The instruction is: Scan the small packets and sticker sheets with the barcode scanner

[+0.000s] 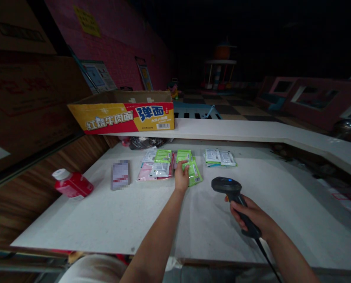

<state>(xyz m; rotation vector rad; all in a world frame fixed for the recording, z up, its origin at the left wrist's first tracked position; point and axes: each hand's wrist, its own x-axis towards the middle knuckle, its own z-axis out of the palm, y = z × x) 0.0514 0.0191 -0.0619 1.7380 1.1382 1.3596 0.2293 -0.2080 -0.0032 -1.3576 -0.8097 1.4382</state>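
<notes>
The left hand (pixel 181 177) reaches across the white tabletop (pixel 104 220), fingers pinched on the edge of a bright green flat plastic sachet (pixel 195 173) lying beside a spread of pink and green packets (pixel 156 169). The right hand (pixel 250 217) is clamped around a black handheld barcode scanner (pixel 226 184), near the sachet's right. 1 red white-capped bottle (pixel 73 185) lies well apart, far left.

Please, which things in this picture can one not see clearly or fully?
Blurred: flat object beside the pink packets, face unreadable (head view).
Too small: print on the green packet under the left hand.
Covered: scanner handle, by the right hand; its cable is cut by the bottom edge.
Hidden: inside of the cardboard box, by its front wall.
Too dark: room behind.
</notes>
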